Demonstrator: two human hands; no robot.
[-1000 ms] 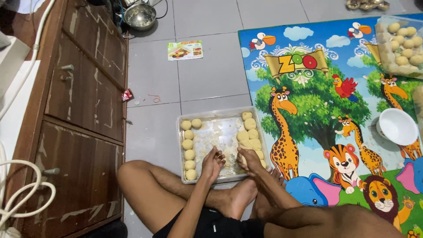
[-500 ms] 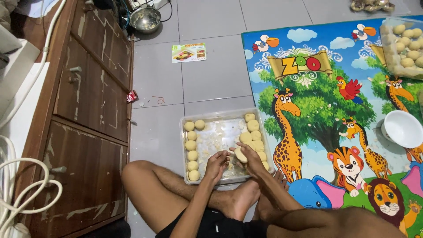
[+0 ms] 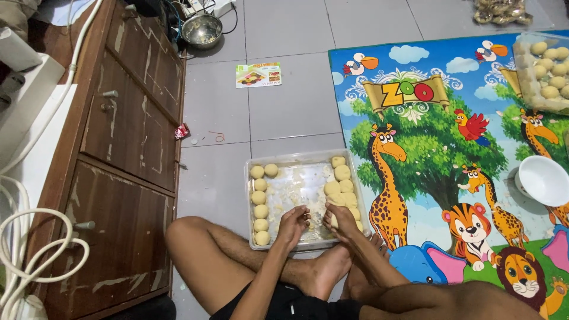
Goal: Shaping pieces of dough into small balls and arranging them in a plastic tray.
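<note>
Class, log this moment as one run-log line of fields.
left hand: over tray, fingers curled | right hand: at dough balls | tray: on tiled floor | white bowl: on mat

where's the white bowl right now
The white bowl sits at the right edge of the head view, on the animal mat, right of the dough tray and below the clear tub of dough balls.

Grey tiled floor [image 3: 284, 112]: bears a clear rectangular plastic tray [image 3: 296, 159] of pale dough balls at centre, a colourful foam play mat with cartoon animals [image 3: 450, 130] to the right, just beside the tray. Also on the tiles: a small printed leaflet [image 3: 258, 74], a round steel bowl [image 3: 202, 31], a red wrapper scrap [image 3: 181, 131]. On the mat: a white round bowl [image 3: 543, 180] and a second clear tray of dough balls [image 3: 542, 71].
</note>
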